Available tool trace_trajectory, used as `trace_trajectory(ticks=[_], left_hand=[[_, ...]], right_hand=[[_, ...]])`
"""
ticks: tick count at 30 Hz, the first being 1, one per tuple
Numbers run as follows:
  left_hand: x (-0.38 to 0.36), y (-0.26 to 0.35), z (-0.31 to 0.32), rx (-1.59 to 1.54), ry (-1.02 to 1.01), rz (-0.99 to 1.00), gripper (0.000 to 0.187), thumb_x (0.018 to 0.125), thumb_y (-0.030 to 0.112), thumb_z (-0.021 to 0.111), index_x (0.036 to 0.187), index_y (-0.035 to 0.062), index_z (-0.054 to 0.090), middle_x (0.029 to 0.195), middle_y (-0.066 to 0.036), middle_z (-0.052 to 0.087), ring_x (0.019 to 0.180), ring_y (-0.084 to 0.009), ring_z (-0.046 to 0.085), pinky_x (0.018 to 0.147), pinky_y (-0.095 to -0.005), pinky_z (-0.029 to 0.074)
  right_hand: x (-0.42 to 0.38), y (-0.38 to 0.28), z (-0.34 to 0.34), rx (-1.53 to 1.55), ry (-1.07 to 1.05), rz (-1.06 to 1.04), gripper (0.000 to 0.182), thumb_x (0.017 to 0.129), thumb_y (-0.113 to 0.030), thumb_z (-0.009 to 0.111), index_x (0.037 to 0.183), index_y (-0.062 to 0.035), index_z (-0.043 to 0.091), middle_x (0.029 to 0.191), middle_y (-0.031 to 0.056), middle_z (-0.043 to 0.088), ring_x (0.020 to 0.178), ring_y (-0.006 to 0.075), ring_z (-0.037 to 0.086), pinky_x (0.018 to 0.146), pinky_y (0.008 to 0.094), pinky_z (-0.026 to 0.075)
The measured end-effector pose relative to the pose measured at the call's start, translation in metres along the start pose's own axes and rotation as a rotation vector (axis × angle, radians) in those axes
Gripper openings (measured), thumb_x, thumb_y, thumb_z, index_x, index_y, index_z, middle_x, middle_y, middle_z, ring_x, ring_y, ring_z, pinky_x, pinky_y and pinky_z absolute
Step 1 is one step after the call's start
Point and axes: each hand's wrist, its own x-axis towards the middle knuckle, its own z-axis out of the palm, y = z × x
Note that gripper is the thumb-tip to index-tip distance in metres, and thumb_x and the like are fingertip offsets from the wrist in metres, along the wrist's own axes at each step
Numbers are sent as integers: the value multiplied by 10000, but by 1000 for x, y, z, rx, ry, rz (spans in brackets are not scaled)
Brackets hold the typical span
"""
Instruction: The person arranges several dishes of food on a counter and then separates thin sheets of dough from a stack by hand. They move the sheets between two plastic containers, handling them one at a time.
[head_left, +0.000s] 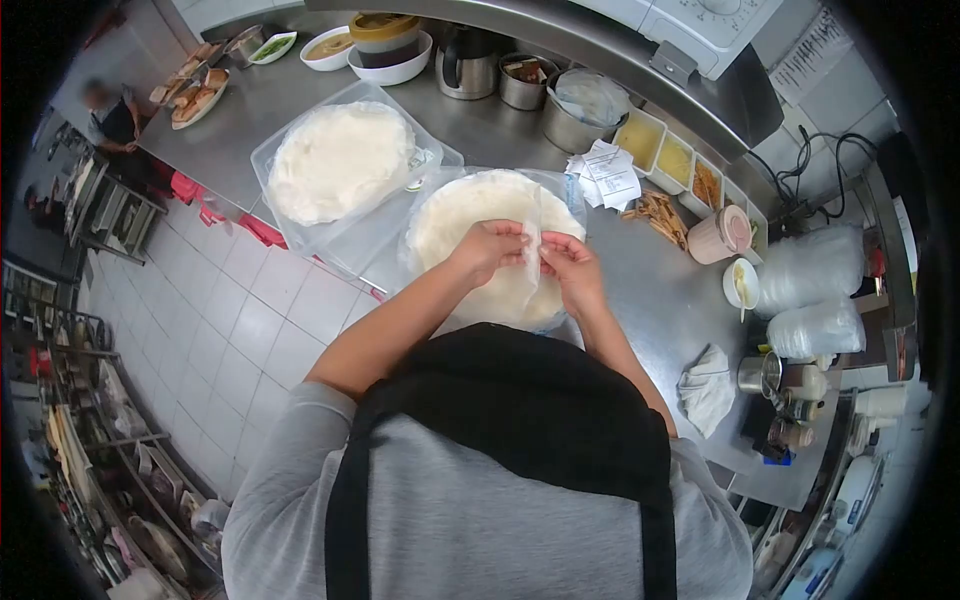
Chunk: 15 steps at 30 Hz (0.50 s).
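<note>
A stack of thin, pale round dough sheets [462,212] lies in clear plastic right in front of me. Pinched between the fingers of my left hand [490,250] is the folded-up edge of a dough sheet [532,255]. My right hand [572,268] grips the same raised edge from the other side, fingertips close to those of the left. The fold runs up and down across the right part of the stack. To the left, a second round white stack [340,160] sits on a clear plastic tray [265,165].
Along the back of the steel counter [650,290] stand bowls, a steel jug [465,62] and pots. Food containers [676,160], printed slips [605,174] and a white cloth [707,390] are on the right. Another person [115,120] stands at the far left.
</note>
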Motion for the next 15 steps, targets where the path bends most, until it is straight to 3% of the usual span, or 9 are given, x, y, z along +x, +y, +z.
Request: trace_trajectory(ticks=[4,10,13,15], left_hand=[[-5,-3,4,-18,19,7,133,839,85,612,944,6,591,906,-87,617,833,-174,608,774,-301,500],[-3,-12,7,41,-8,-16,89,827,72,621,889,11,603,855,-77,616,777,-163,605,727,-284,510],[-6,-13,12,102,-58,21,52,819,50,614,853,16,594,839,-71,609,754,-155,598,700,-280,514],[-6,-16,16,107,-20,35,52,813,47,613,847,24,580,816,-61,600,719,-143,590,674,-273,510]], right_hand=[[-2,0,-2,-17,-25,10,233,834,-52,601,1057,13,586,879,51,624,752,107,582,665,231,473],[-10,0,1,55,26,15,162,847,-104,600,973,-4,625,780,8,611,654,64,542,575,199,438],[-15,-8,2,-176,44,-40,146,852,-144,603,917,-17,633,729,-9,599,615,54,518,529,193,400],[-10,3,-3,-143,92,-87,128,845,-147,613,879,-25,633,697,-13,589,591,49,505,509,197,391]])
